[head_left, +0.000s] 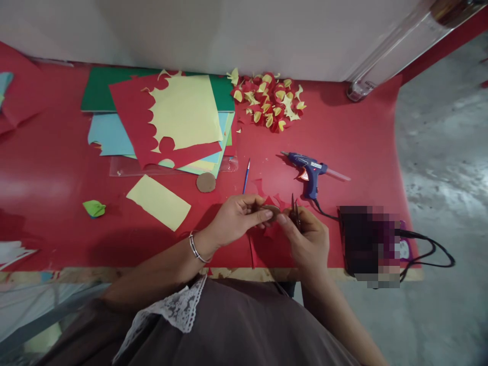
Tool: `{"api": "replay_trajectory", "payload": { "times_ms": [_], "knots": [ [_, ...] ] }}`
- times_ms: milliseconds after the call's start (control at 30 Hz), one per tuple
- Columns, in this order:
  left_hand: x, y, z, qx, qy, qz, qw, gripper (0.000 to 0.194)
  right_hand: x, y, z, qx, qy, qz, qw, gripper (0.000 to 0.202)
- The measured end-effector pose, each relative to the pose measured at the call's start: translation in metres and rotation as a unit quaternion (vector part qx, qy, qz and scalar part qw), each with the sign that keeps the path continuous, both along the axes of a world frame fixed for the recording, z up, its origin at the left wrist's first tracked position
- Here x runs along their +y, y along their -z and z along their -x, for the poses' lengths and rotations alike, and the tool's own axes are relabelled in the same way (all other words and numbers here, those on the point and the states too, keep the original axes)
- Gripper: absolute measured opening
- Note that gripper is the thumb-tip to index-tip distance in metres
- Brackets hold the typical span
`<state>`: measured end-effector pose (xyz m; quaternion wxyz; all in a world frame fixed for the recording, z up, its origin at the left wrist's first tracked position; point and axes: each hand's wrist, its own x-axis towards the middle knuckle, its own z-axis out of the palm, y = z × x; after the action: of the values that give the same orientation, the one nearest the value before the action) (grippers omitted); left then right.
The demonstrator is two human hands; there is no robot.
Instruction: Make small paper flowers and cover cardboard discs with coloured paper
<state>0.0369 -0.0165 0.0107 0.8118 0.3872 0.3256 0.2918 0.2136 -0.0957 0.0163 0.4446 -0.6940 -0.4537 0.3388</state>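
Near the table's front edge, my left hand (238, 218) pinches a small brown disc (271, 208) that looks like cardboard, partly covered by my fingers. My right hand (311, 241) is closed around small dark scissors (294, 209), their blades pointing away from me and slightly apart. The right thumb tip meets the disc's edge; whether it grips the disc too, I cannot tell. Another brown round disc (206, 182) lies flat to the left. Red paper scraps (269, 231) lie under my hands. Just beyond them is a thin blue-handled brush (246, 175).
A blue glue gun (310, 168) with its cord lies to the right. Red and yellow paper pieces (269, 101) are heaped at the back. Cut paper sheets (186, 112) are stacked at back left, with a yellow rectangle (158, 202) and a green folded piece (94, 208) nearer. A dark box (358, 239) sits at right.
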Motion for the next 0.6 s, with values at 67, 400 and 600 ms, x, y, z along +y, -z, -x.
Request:
{"api": "replay_trajectory", "payload": {
  "times_ms": [67, 400, 600],
  "knots": [
    [0.002, -0.001, 0.003, 0.009, -0.016, -0.01, 1.0, 0.044, -0.001, 0.0, -0.004, 0.009, -0.018, 0.007, 1.0, 0.041],
    [0.01, 0.0, 0.009, 0.018, 0.006, -0.051, 0.999, 0.027, 0.003, -0.014, -0.007, -0.019, -0.122, 0.058, 0.991, 0.059],
    [0.012, 0.0, 0.007, 0.052, 0.032, -0.092, 0.994, 0.025, 0.001, -0.013, -0.009, -0.045, -0.139, 0.065, 0.987, 0.06]
  ]
}}
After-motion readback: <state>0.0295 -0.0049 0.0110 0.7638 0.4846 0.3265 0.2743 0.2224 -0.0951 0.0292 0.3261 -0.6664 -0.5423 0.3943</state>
